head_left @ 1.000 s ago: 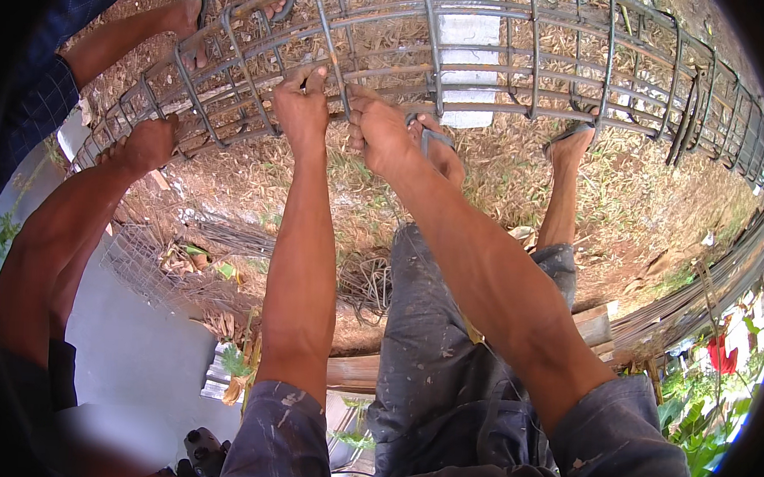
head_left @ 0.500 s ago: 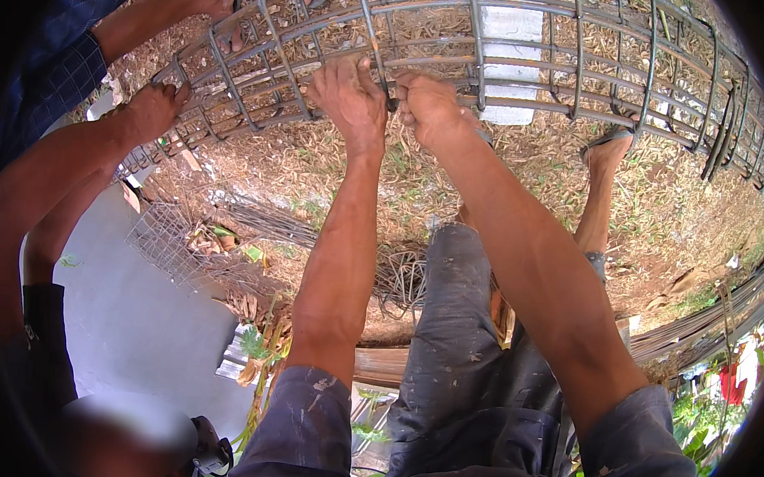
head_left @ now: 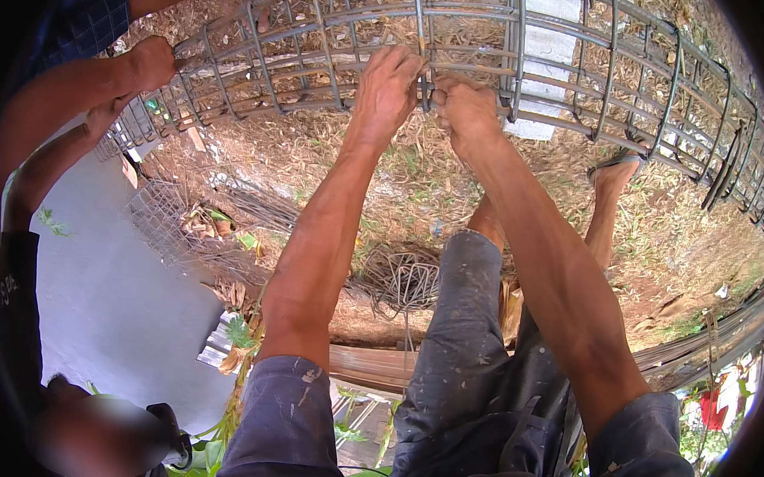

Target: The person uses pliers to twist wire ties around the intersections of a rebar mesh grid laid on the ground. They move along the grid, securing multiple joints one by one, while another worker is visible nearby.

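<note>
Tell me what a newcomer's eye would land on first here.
First, the long cage of steel bars sweeping across the top of the view, with the left hand and right hand close together at one of its hoops. Next, the pale slab behind the bars, just right of the hands. Then the tangle of wire on the ground between the forearms.

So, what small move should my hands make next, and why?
I would perhaps steady the steel stirrup with your left hand, because this hand is close beside it on one side and your right hand on the other.
</note>
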A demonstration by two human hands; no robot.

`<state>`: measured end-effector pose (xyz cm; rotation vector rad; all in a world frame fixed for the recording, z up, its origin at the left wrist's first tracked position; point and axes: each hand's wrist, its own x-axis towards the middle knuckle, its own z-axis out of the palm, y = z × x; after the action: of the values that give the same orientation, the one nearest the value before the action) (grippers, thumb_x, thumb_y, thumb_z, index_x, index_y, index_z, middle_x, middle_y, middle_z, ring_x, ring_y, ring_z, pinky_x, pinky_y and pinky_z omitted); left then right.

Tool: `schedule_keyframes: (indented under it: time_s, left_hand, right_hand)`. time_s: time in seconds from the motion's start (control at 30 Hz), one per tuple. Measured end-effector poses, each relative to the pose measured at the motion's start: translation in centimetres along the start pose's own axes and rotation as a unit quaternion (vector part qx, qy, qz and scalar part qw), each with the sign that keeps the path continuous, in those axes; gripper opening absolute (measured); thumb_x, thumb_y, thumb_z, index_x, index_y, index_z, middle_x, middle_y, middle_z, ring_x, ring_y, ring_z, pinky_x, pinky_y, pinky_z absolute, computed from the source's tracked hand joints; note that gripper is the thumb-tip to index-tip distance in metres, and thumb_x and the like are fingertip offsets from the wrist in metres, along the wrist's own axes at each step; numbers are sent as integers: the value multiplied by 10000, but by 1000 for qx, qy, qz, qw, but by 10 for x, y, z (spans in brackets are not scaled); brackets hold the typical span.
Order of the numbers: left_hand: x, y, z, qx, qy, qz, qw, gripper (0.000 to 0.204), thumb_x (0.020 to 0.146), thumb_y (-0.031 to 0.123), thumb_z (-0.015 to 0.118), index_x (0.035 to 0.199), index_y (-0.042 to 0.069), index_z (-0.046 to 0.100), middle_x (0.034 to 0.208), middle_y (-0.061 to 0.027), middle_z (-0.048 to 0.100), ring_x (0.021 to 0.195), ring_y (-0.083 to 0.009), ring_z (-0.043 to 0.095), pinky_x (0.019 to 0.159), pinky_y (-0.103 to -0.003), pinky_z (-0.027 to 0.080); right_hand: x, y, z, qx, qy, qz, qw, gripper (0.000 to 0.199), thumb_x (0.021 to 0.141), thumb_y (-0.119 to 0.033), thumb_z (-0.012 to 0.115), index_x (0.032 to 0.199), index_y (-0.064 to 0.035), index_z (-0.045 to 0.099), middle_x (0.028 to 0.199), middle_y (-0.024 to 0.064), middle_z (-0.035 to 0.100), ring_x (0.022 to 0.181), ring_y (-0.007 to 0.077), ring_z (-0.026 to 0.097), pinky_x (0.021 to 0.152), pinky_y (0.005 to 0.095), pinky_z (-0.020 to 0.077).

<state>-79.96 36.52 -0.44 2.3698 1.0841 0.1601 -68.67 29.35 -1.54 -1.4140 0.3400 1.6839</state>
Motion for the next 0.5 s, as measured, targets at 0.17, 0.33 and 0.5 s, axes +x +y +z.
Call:
schedule_keyframes:
  time_s: [0.17, 0.33, 0.5]
  left_hand:
    - [14, 0, -10, 66, -56, 35, 996, 165, 747, 31, 624, 911, 6, 622, 984, -138, 605, 949, -321, 560, 835, -408, 467]
    - [7, 9, -7, -152, -12, -196, 969, 170, 787, 136, 690, 938, 62, 709, 989, -137, 662, 875, -276, 647, 802, -388, 503]
    - [-12, 2, 5, -162, 65, -156, 972, 258, 692, -13, 672, 940, 53, 698, 1048, -131, 660, 970, -303, 630, 874, -369, 511]
  right_hand:
    - [-30, -21, 10, -26, 14, 47, 998, 176, 891, -65, 522, 1008, 38, 602, 689, 38, 554, 533, 89, 448, 442, 239, 337]
    - [-49, -32, 3, -173, -15, 18, 985, 241, 892, -75, 543, 1076, 76, 582, 709, 59, 587, 581, 88, 511, 477, 240, 418]
    - [-28, -30, 6, -339, -72, -178, 921, 187, 864, -68, 536, 945, 57, 649, 738, 77, 639, 576, 136, 534, 533, 279, 445]
